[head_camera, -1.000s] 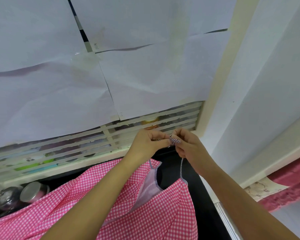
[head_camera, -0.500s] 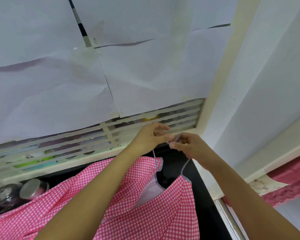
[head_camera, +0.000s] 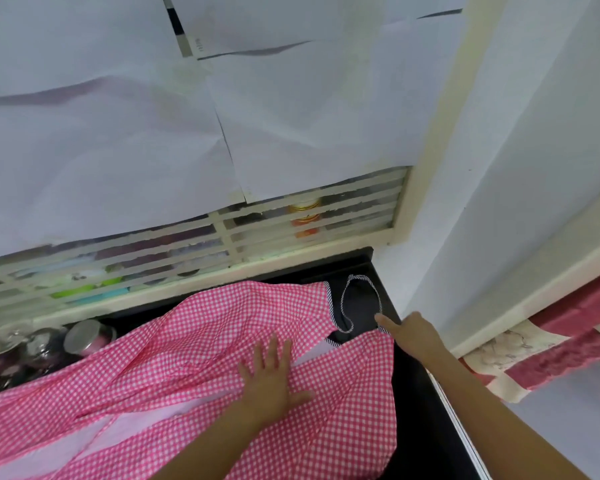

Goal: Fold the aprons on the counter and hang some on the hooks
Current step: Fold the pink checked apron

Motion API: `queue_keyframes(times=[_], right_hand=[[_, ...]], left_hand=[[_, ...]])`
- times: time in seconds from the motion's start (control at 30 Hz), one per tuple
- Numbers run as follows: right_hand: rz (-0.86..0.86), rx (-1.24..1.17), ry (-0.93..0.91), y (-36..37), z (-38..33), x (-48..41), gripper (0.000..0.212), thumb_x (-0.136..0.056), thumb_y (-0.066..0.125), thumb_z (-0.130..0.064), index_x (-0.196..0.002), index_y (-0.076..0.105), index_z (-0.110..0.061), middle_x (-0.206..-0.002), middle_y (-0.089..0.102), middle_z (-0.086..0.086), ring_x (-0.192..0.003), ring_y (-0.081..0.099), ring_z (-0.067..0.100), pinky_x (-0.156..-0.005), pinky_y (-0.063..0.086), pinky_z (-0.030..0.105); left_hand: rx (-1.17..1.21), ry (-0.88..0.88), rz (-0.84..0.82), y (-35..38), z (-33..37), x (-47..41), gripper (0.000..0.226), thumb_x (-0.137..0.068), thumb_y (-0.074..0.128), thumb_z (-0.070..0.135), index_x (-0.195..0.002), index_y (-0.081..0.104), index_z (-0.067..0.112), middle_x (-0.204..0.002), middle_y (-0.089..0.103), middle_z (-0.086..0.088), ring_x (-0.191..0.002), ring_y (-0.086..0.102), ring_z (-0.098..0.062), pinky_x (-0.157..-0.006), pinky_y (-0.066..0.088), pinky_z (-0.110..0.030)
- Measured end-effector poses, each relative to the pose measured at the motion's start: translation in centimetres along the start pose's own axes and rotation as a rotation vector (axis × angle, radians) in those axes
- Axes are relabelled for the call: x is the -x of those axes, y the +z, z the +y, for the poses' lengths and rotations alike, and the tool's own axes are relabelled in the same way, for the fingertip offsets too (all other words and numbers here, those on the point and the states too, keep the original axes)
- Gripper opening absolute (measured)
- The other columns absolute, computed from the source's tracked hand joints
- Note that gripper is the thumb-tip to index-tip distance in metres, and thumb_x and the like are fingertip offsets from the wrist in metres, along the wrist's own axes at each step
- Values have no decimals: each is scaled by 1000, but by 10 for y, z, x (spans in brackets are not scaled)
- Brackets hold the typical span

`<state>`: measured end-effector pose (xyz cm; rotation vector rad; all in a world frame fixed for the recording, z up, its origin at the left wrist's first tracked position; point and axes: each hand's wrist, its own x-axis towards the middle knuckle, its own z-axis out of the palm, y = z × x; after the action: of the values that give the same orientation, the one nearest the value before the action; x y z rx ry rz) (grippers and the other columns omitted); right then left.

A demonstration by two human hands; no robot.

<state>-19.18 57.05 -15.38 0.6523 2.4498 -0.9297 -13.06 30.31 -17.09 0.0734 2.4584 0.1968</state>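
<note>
Obs.: one pink check apron (head_camera: 222,358) lies spread along the black counter (head_camera: 420,403), bib end toward the counter's right end, skirt running off toward its left. The cloth is rumpled, with the pale underside turned up in a strip along the middle. The striped neck loop (head_camera: 343,301) lies open on bare counter in the far right corner.

Left hand (head_camera: 271,379): palm down on the apron at mid-counter, fingers straight and spread. Likely purpose is to pin the thin cloth so it does not slide on the smooth counter while the other hand works the bib end.

Right hand (head_camera: 411,334): at the counter's right end, forefinger straight, its tip on the loop where it joins the bib corner. The other fingers are tucked behind the back of the hand, so I cannot tell whether they hold the cloth edge. Likely purpose is to fix that corner or lay the loop out clear of the fold.

Judgement: the apron is being flattened ahead of a first fold, and none is made yet. The next move would call for squaring the bib, tucking the loop inward and smoothing the turned-up strip.

Risk: a loose loop could snag or trail out of the fold.

Surroundings: jars (head_camera: 84,337) at the counter's far left; a slatted grille (head_camera: 229,233) behind the counter, with paper sheets (head_camera: 118,150) over it. No hooks in view.
</note>
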Motion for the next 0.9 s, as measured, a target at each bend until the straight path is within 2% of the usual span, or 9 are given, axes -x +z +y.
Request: queue_keyframes(times=[0.07,0.17,0.3,0.43,0.53,0.63,0.77,0.83,0.9], right_hand=[[-111,-214,118,16,17,17,58,-90,47,-61,-76,52,-4,-65,61,8,-55,55,17,-51,42,24],[-324,-590,234,37,43,46,40,-99,42,-31,-98,63,4,-88,68,17,-80,63,28,-67,51,33],[-657,-569,102,56,65,80,12,-85,52,-5,-91,60,3,-97,66,16,-93,63,31,-93,51,41],[-889,-483,38,80,76,108,45,-79,75,-21,-119,57,-9,-121,64,6,-110,63,20,-95,51,29],[-746,-487,46,99,78,129,56,-71,78,-38,-117,57,-13,-115,67,3,-105,65,21,-98,50,36],[-493,-680,105,102,73,144,32,-91,57,-41,-106,58,-13,-106,68,7,-98,65,25,-90,52,37],[-64,-660,160,104,79,150,48,-98,39,-51,-99,59,-7,-94,64,11,-92,62,29,-90,51,47],[-72,-773,265,103,91,158,56,-89,43,-63,-93,58,-9,-92,66,12,-91,65,30,-79,56,44],[-174,-838,218,104,108,175,57,-82,54,-59,-103,62,-7,-99,70,11,-93,68,30,-74,56,37]], left_hand=[[14,12,66,24,-21,2,115,-55,12,95,-142,-32,35,-147,-41,-5,-136,-34,-35,-102,-21,-65],[48,77,115,35,-40,-2,107,-54,-2,98,-138,-33,40,-147,-42,2,-137,-36,-30,-97,-31,-60],[56,82,140,29,-46,-9,110,-46,-12,98,-138,-31,39,-149,-36,5,-135,-35,-24,-99,-25,-57],[40,61,128,19,-53,-16,100,-67,7,92,-144,-24,36,-152,-30,4,-143,-24,-28,-106,-16,-62],[-56,57,170,11,-45,0,79,-96,38,55,-154,-3,21,-160,-11,-10,-147,-7,-31,-112,-8,-60],[-22,58,353,29,-26,45,65,-96,48,33,-151,18,15,-159,11,-9,-146,12,-25,-114,5,-60],[-98,-177,-12,100,-19,113,84,-95,33,60,-152,-13,19,-159,-18,-11,-145,-11,-40,-109,5,-68],[-78,-201,-62,127,-30,128,91,-90,24,71,-146,-29,23,-153,-33,-8,-142,-22,-41,-108,3,-70],[-29,-146,-6,140,-44,131,93,-86,20,76,-142,-34,25,-147,-43,-5,-140,-28,-41,-106,0,-72]])
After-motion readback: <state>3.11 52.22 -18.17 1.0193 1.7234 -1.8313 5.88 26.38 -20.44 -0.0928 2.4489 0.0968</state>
